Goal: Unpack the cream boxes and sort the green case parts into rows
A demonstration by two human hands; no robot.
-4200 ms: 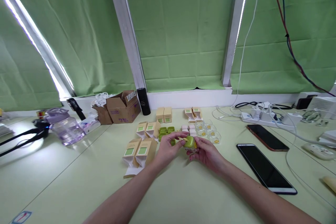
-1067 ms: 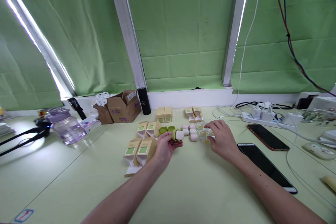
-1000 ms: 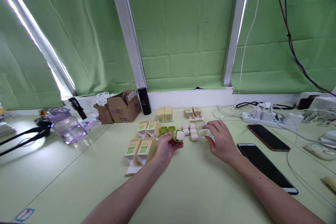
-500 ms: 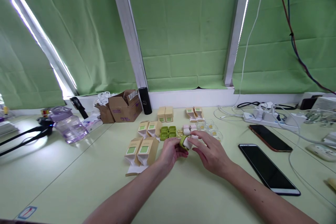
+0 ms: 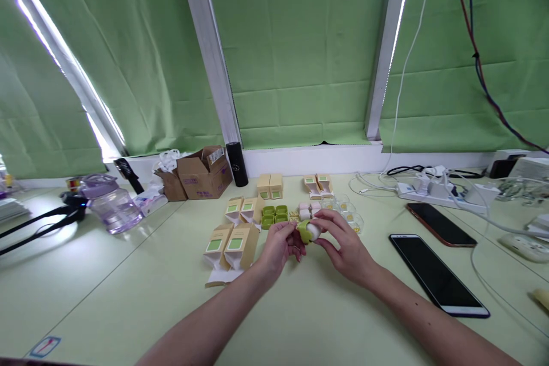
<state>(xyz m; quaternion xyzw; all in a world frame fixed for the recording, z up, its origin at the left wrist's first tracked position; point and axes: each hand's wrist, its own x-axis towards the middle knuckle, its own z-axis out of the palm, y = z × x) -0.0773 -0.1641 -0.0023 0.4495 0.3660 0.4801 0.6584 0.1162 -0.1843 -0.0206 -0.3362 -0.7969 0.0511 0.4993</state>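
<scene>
My left hand point(image 5: 281, 247) is closed around a small green square cup point(image 5: 305, 233), tilted on its side above the table. A white rounded piece point(image 5: 314, 231) sticks out of the cup's right end. The fingers of my right hand point(image 5: 343, 243) pinch that white piece. Just beyond my hands stand several green square cups point(image 5: 274, 217), small yellow pieces point(image 5: 294, 215), pinkish-white cylinders point(image 5: 304, 213) and clear plastic domes point(image 5: 352, 218) with yellow centres. To the left of my left hand are open beige cartons point(image 5: 240, 245) with green labels.
More beige cartons point(image 5: 270, 186) stand at the back, near a black cylinder point(image 5: 237, 164) and a brown cardboard box point(image 5: 205, 174). On the left is a clear jug point(image 5: 114, 206). Two phones point(image 5: 437, 274) and a power strip point(image 5: 446, 197) with cables lie at right.
The green cup has turned in my left hand, so its white piece faces more to the right. My right fingers have shifted onto the white piece's end.
</scene>
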